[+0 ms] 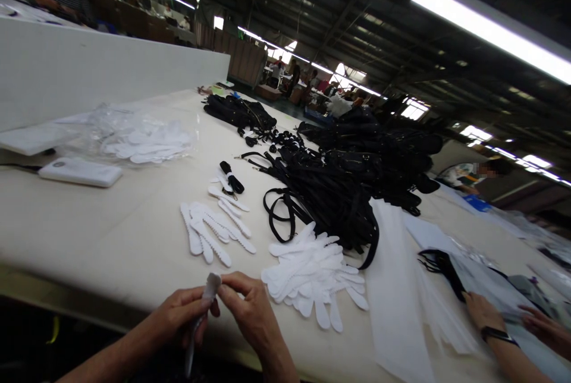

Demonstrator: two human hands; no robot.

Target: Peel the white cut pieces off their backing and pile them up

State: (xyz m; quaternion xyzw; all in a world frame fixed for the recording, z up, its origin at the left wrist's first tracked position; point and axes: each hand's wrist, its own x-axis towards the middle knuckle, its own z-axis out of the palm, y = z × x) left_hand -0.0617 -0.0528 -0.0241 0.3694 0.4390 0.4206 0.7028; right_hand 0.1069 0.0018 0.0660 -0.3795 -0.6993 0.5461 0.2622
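At the table's near edge, my left hand (190, 310) is closed round a white scalloped-edge strip (211, 285) held upright. Its lower end hangs below my fingers. My right hand (250, 304) pinches the strip near its upper end, thumb and fingers together. Just right of that hand lies a heap of similar white strips (312, 273). A smaller spread of them (209, 228) is on the table ahead of both hands. Beyond it rests a bundled black strap (231, 178) with a white band round it.
Black straps (330, 192) and black bags (370, 145) are piled mid-table. At left are a plastic bag of white strips (147, 140) and a white power bank (80, 172) with a cable. White sheets (397, 288) lie right. A co-worker's hands (484, 311) handle a plastic-wrapped black item there.
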